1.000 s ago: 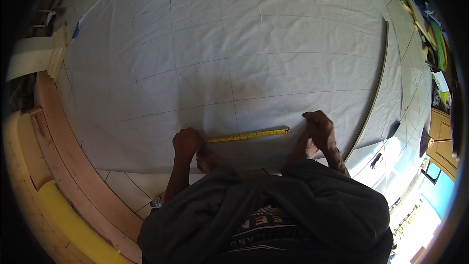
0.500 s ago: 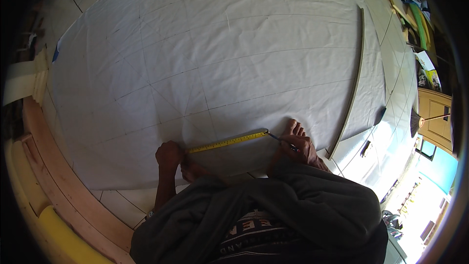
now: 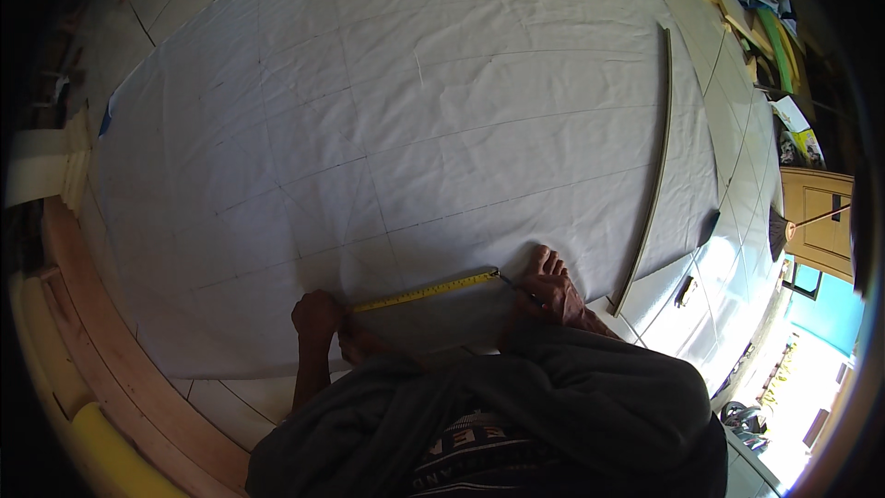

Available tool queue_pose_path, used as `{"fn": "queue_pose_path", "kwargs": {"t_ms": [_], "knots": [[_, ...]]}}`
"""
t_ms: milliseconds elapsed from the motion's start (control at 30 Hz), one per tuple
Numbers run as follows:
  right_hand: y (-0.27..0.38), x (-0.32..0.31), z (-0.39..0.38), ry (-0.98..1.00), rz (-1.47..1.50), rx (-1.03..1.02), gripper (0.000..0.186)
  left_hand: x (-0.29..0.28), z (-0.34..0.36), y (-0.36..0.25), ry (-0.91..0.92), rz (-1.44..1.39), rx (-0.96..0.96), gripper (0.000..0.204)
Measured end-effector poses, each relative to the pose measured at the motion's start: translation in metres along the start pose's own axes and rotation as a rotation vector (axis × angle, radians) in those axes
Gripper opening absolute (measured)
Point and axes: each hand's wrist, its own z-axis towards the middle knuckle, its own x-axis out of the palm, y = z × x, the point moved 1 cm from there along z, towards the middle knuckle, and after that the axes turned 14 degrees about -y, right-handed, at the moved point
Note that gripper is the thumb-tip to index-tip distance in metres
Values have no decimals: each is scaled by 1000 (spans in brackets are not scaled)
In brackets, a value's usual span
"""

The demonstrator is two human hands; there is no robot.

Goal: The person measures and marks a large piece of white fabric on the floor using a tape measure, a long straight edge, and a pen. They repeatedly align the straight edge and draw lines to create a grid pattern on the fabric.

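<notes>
A yellow tape measure (image 3: pixel 424 292) lies stretched across a large white sheet (image 3: pixel 489 166) on the floor. Its left end disappears into my left hand (image 3: pixel 316 315), which is closed around it; the case is hidden. My right hand (image 3: pixel 555 297) pinches a slim pen (image 3: pixel 506 279), its tip touching the metal-hooked right end of the tape. Behind that hand my bare right foot (image 3: pixel 544 259) rests on the sheet. My left foot (image 3: pixel 358 343) shows beside my left hand. Faint ruled lines, straight and diagonal, run over the sheet.
A long thin strip (image 3: pixel 656 166) lies across the sheet's right side. Pinkish boards (image 3: pixel 120 341) and a yellow roll (image 3: pixel 120 452) border the left. A small dark object (image 3: pixel 686 291) sits on the tiles, with a broom (image 3: pixel 781 230) farther right.
My view has tilted slightly, so hands and tape appear lower. The right hand has drawn in closer to the tape's end, and less of the pen shows. The left hand keeps its grip.
</notes>
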Motion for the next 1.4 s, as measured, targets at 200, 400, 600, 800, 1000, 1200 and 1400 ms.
{"fn": "queue_pose_path", "kwargs": {"t_ms": [200,400,600,800,1000,1200,1400], "knots": [[0,-1,-8,64,41,17,23,1,0,0,-2,13,16,55],[12,-15,4,-216,194,129,26,-8,6,8,47,-57,73,52],[24,-31,31,-420,145,218,33,-42,48,26,-39,-385,235,50],[29,-30,35,-406,41,115,37,-115,151,35,-565,-397,484,45],[29,-26,36,-419,12,153,38,-197,261,15,-758,-304,602,46],[25,-27,48,-375,16,198,37,-234,336,-18,-907,-317,585,45],[23,-29,54,-369,-1,268,32,-254,374,-44,-914,-278,428,42]]}}
